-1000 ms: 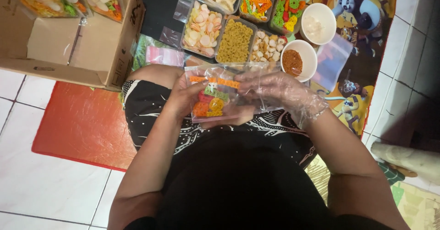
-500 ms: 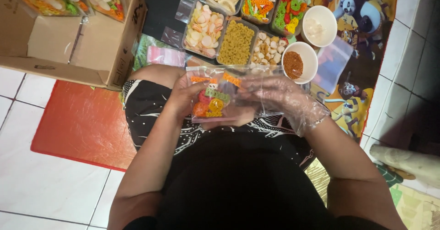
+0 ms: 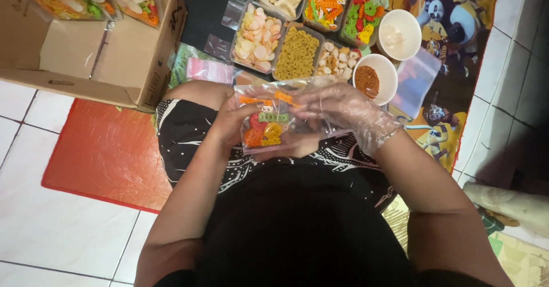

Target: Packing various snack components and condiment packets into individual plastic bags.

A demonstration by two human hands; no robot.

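Holding a clear bag (image 3: pixel 269 128) of coloured crackers upright over the lap, the bare left hand (image 3: pixel 231 121) grips its left edge; the gloved right hand (image 3: pixel 343 112) pinches the bag's mouth from the right; snack trays (image 3: pixel 294 52) lie just beyond.

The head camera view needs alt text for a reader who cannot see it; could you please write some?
A bare left hand and a plastic-gloved right hand hold a small clear plastic bag of colourful crackers over the lap. Ahead sit clear trays of assorted crackers, two white bowls and an open cardboard box.
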